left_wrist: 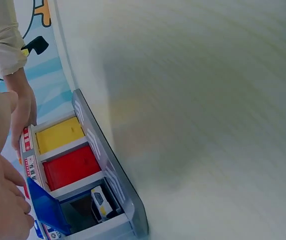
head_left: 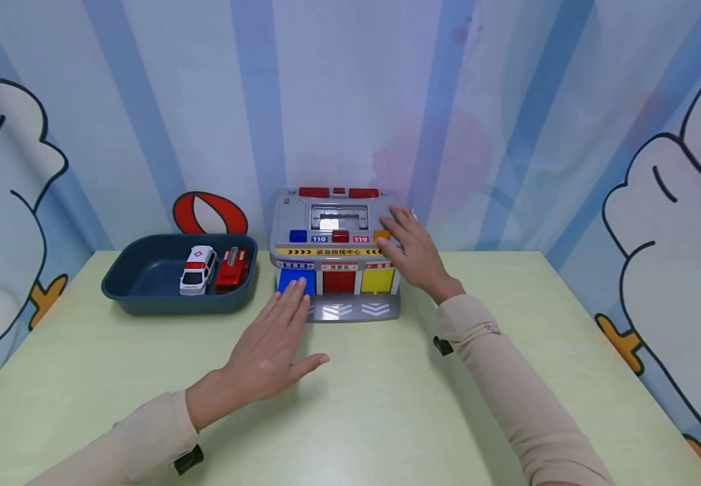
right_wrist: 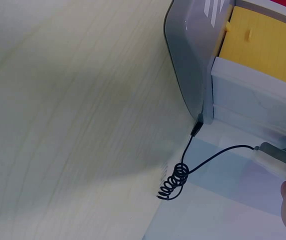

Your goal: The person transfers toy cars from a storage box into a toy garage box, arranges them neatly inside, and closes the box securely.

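Note:
A grey toy emergency station stands at the back of the table, with blue, red and yellow garage doors along its front. My left hand, its fingers straight, reaches to the blue door. In the left wrist view this door is swung up, and a small white toy vehicle shows inside the bay. The red door and yellow door are closed. My right hand rests on the right side of the roof, fingers extended, beside the orange button.
Left of the station sits a dark blue tray holding a white toy ambulance and a red toy fire engine. A coiled black cord hangs at the station's right side. A striped curtain rises behind the table.

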Demonstrator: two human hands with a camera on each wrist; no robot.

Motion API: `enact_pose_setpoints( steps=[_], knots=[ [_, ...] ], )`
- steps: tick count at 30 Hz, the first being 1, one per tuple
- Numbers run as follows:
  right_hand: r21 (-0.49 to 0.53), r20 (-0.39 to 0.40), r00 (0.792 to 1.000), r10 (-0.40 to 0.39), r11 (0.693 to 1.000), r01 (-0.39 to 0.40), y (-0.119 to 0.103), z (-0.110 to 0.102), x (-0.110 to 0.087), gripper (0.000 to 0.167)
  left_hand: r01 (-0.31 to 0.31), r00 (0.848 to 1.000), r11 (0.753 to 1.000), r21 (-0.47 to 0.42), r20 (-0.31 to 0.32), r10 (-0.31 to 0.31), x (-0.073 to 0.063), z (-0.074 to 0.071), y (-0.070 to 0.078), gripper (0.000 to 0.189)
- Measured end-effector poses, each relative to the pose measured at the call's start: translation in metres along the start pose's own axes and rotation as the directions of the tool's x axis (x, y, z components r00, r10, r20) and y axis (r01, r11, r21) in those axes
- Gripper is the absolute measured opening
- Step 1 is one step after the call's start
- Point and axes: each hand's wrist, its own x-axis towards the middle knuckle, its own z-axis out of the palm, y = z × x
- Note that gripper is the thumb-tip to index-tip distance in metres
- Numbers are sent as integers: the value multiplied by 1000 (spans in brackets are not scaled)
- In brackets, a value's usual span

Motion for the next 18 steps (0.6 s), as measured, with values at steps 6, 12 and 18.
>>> enact_pose_setpoints(
  steps=[6,12,18],
  knots=[
    [-1,-3,1000,6,1000,-6,-1,1,0,62,45,999,999,-5,28,-44,-2,5,-6,96],
    [1,-1,1000,8,1000,-8,-2,0,0,62,34,998,999,-5,44,-34,-3,13,-10,95],
    [4,-1,1000,4,1000,-4,-2,0,-1,61,15,994,999,-31,111,-12,-2,19,-14,93]
  ],
)
